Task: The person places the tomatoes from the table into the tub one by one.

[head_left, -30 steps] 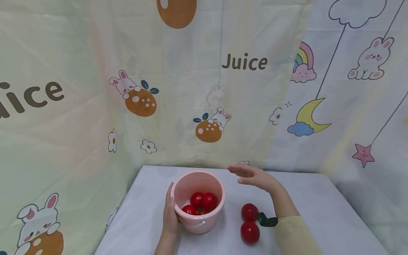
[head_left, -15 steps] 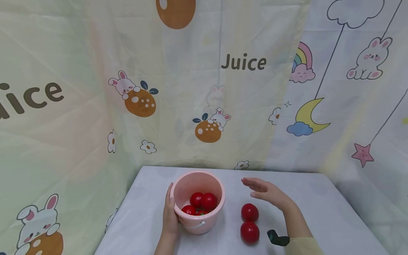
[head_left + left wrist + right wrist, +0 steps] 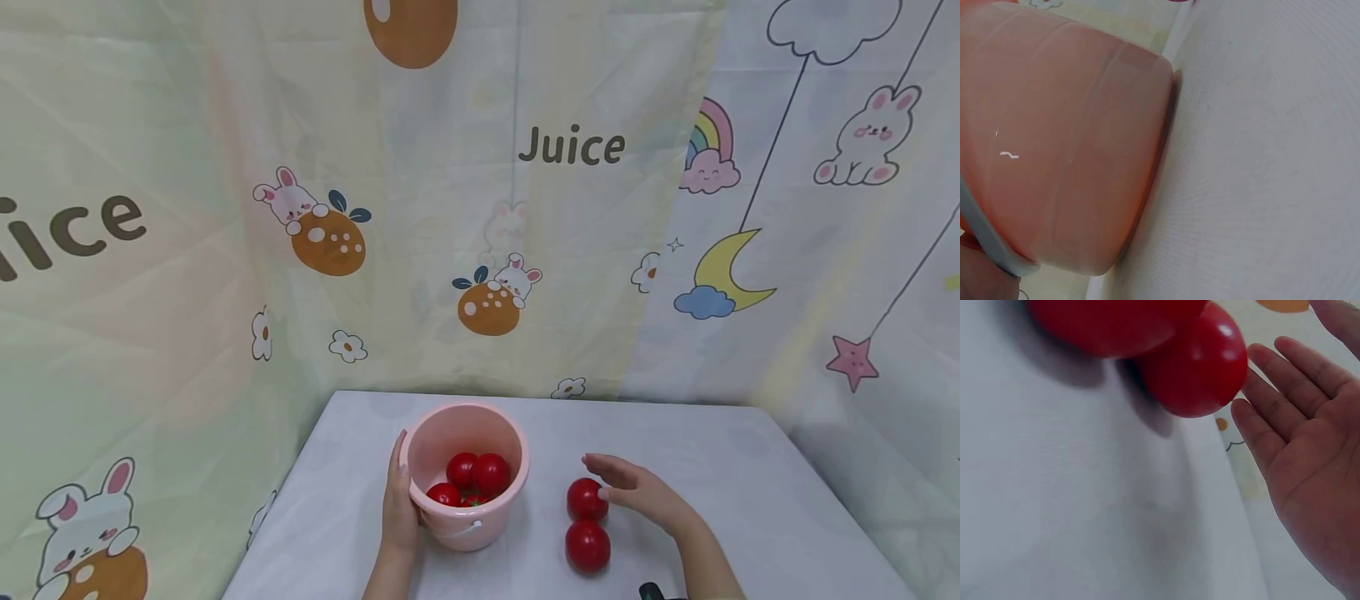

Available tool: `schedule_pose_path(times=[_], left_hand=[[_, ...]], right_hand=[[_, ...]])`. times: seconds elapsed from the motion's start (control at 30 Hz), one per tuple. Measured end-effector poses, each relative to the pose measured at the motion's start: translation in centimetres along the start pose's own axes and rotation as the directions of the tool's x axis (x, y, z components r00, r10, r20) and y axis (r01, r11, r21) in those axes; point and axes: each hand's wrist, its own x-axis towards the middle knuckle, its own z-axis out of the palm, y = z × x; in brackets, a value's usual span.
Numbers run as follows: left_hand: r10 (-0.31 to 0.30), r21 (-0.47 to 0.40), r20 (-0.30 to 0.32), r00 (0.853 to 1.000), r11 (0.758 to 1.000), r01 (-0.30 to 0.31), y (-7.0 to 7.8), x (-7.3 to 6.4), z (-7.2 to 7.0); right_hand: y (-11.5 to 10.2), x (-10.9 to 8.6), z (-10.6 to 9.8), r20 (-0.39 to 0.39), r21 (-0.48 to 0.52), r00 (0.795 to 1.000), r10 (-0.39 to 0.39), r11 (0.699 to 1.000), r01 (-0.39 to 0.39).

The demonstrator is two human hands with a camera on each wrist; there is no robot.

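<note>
A pink bucket [image 3: 468,521] stands on the table, holding several red tomatoes [image 3: 491,475]. My left hand [image 3: 401,508] holds the bucket's left side, its fingers along the wall below the rim. In the left wrist view the bucket's wall [image 3: 1066,137] fills the left half, and only a bit of the hand shows at the lower left corner. Right of the bucket, two more tomatoes [image 3: 588,547] sit one behind the other. My right hand [image 3: 648,493] reaches over the farther tomato [image 3: 587,500], fingers extended and thumb apart, thumb tip overlapping its right side. The right wrist view shows the open palm [image 3: 1316,469] beside that tomato.
The bucket's white handle [image 3: 472,530] hangs down on its near side. A white cloth covers the table [image 3: 720,492]. Behind the table and along its sides hangs a printed curtain [image 3: 420,250].
My right hand has moved back from near the bucket's right side, coming right and toward me, down to the farther loose tomato. The left hand and bucket have stayed in place.
</note>
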Motion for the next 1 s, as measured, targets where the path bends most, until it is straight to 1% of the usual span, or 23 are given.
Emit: schedule_pose_path(times=[0.13, 0.23, 0.37, 0.57, 0.77, 0.93, 1.0], left_hand=[[-0.002, 0.002, 0.003, 1.0, 1.0, 0.002, -0.1, 0.0, 0.0], [0.011, 0.01, 0.004, 1.0, 1.0, -0.011, -0.2, 0.0, 0.0], [0.034, 0.007, 0.006, 0.999, 0.999, -0.034, -0.3, 0.1, -0.1], [0.025, -0.001, 0.009, 1.0, 1.0, -0.025, -0.3, 0.1, -0.1], [0.038, 0.007, 0.012, 0.999, 0.999, -0.038, -0.2, 0.1, -0.1], [0.02, 0.005, 0.004, 1.0, 1.0, -0.02, 0.0, 0.0, 0.0], [0.025, 0.006, 0.005, 1.0, 1.0, -0.025, 0.0, 0.0, 0.0]], right_hand=[[0.9, 0.1, 0.4, -0.001, 0.015, 1.0, 0.028, 0.999, -0.028], [1.3, 0.2, 0.6, -0.001, 0.015, 0.999, 0.044, 0.999, -0.044], [1.7, 0.3, 0.9, -0.003, -0.003, 0.999, 0.043, 0.999, -0.043], [2.3, 0.5, 1.1, -0.019, -0.024, 0.998, 0.053, 0.998, -0.053], [3.1, 0.9, 1.5, -0.043, -0.076, 0.996, 0.078, 0.994, -0.081], [3.4, 1.2, 1.6, -0.063, -0.084, 0.993, 0.097, 0.991, -0.102], [3.5, 1.2, 1.7, -0.068, -0.084, 0.992, 0.101, 0.991, -0.107]])
